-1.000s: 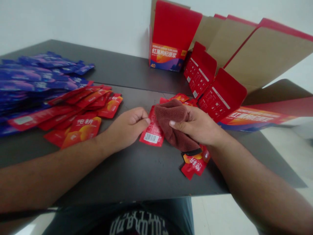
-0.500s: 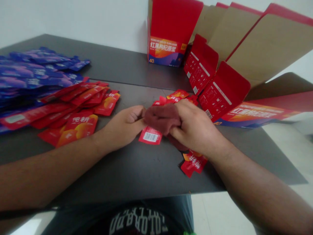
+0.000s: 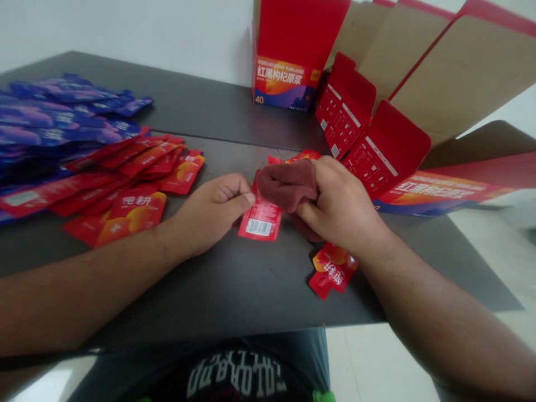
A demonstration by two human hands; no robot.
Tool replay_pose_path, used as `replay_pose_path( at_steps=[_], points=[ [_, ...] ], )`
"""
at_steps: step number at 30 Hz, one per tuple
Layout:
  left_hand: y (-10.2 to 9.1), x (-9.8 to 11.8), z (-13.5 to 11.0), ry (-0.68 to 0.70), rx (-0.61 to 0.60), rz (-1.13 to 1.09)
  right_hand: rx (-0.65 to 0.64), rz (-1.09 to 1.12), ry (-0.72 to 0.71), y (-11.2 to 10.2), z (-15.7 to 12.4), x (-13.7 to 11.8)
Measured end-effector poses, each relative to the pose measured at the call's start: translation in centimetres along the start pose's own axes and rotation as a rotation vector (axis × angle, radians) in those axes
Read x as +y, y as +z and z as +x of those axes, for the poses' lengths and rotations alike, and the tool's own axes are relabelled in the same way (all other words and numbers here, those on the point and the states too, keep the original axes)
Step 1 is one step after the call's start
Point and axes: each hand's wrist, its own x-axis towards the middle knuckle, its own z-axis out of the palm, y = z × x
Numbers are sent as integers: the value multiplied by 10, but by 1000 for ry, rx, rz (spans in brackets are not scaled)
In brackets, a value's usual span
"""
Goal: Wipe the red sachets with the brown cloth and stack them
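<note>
My left hand (image 3: 211, 215) pinches the upper edge of a red sachet (image 3: 260, 222), whose barcode end lies flat on the dark table (image 3: 218, 285). My right hand (image 3: 341, 209) grips a maroon terry cloth (image 3: 287, 184), pressing it onto the sachet's upper part and hiding that end. Beyond the cloth, another red sachet (image 3: 304, 156) lies partly covered. A further red sachet (image 3: 332, 271) rests just below my right hand.
Left of my hands lie a pile of red sachets (image 3: 125, 187) and a pile of blue-purple sachets (image 3: 62, 114). An open red carton (image 3: 285, 78) stands at the back, with unfolded red-and-tan cardboard (image 3: 419, 95) to the right. White floor shows past the table's right edge.
The cloth has shifted up the sachet, uncovering the sachet's lower part and the sachet below my right hand. My left hand now pinches the sachet's edge. The view has tilted slightly.
</note>
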Motion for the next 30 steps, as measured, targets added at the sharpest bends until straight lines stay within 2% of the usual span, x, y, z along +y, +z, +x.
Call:
replay_pose_path(
  at_steps=[2,5,7,8,12,13,14,18,19,21,25,27,30],
  points=[
    [4,4,-1,-34,12,-42,-34,25,-21,2,-1,-3],
    [6,8,-1,-50,36,-81,-256,128,-169,5,-6,-13],
    [4,8,0,-12,35,-51,-330,153,-214,4,-7,-16],
    [4,6,1,5,25,-36,-311,133,-194,2,-6,-15],
    [3,1,1,-14,-10,-69,-42,7,-22,1,-2,-6],
    [4,2,0,-31,-1,-91,-18,7,-18,1,-2,-6],
    [6,3,0,-48,13,-115,-44,25,-44,3,-2,-7],
    [9,12,0,-90,88,-158,-318,135,-226,5,-8,-17],
    [10,13,0,-88,91,-159,-349,145,-245,4,-8,-17],
    [10,13,1,-70,71,-172,-297,116,-198,2,-6,-13],
    [11,9,1,-53,41,-223,-33,0,1,2,-2,-3],
    [11,9,1,-67,62,-230,-75,34,-32,4,-2,-5],
    [10,10,1,-67,90,-203,-308,147,-197,5,-6,-14]
  ],
)
